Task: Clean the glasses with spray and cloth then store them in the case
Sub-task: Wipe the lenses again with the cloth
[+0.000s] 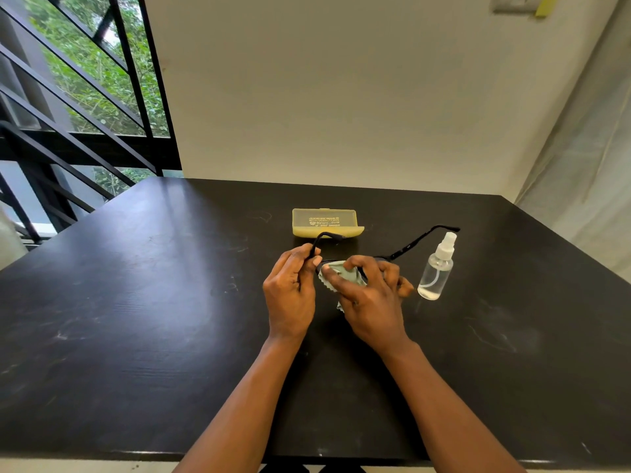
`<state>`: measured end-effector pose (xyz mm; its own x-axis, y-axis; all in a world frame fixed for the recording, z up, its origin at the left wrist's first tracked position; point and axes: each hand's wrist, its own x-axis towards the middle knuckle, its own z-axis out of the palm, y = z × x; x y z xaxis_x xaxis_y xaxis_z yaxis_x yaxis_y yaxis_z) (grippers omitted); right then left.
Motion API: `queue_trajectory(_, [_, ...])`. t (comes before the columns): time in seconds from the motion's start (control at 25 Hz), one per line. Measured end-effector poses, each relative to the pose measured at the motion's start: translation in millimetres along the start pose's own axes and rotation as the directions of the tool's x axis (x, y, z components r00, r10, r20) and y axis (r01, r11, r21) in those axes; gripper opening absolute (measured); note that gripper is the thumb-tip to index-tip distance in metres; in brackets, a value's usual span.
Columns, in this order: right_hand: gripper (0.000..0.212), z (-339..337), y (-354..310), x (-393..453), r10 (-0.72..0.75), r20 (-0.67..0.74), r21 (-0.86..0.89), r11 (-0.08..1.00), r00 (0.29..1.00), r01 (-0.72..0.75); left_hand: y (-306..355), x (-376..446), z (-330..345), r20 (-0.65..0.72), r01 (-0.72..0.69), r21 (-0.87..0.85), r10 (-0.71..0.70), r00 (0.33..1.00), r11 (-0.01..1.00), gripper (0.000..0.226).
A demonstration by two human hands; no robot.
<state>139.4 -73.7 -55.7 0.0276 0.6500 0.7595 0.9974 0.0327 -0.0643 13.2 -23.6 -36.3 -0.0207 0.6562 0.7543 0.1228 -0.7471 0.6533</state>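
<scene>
On the black table point(136, 302), the left hand point(290, 295) pinches 1 pair of glasses point(409, 245) by a temple; the right hand point(368, 298) presses 1 cloth point(345, 273) on them. Beyond the fingers: 1 case point(326, 221); right: 1 spray bottle point(437, 268).

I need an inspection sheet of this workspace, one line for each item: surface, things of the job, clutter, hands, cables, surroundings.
Surface: dark table with pale smudges and scratches.
Glasses: black glasses held above the table, temples unfolded.
Cloth: grey-green cloth pressed on a lens.
Spray: clear spray bottle upright, right of the hands, a little liquid inside.
Case: yellow case closed, behind the hands.
Clutter: nothing seen.
Hands: left hand pinches one temple; right hand holds the cloth on the glasses.
Cables: nothing seen.
Surroundings: pale wall behind; window with black bars on the left, greenery outside; curtain on the right.
</scene>
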Motion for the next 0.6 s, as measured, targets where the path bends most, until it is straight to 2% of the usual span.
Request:
queue_trajectory(0.12, [0.043, -6.5, 1.7, -0.8, -0.015, -0.021, 0.005, 1.000, 1.000, 0.015, -1.6, 1.7, -0.2, -0.026, 0.004, 0.025, -0.003, 1.000, 1.000, 0.023])
queue_trajectory(0.28, [0.030, -11.1, 3.5, -3.3, 0.058, -0.101, -0.032, 0.998, 0.993, -0.061, -3.4, 1.2, 0.8, -0.016, -0.001, 0.030, 0.002, 1.000, 1.000, 0.023])
queue_trajectory(0.4, [0.027, -11.7, 4.5, -2.5, 0.159, -0.127, 0.131, 0.981, 0.979, -0.143, -4.3, 1.2, 0.7, -0.015, 0.002, 0.037, -0.001, 1.000, 0.999, 0.024])
queue_trajectory(0.48, [0.024, -17.7, 3.8, 2.2, 0.304, -0.139, 0.354, 0.904, 0.943, -0.239, -3.9, 2.0, 1.0, -0.025, 0.007, 0.032, -0.007, 1.000, 0.999, 0.024])
queue_trajectory(0.6, [0.022, -30.1, 3.2, 10.8, 0.574, -0.022, 0.660, 0.623, 0.818, -0.419, -3.6, 2.9, 1.3, -0.038, 0.027, 0.014, -0.027, 0.999, 1.000, 0.025])
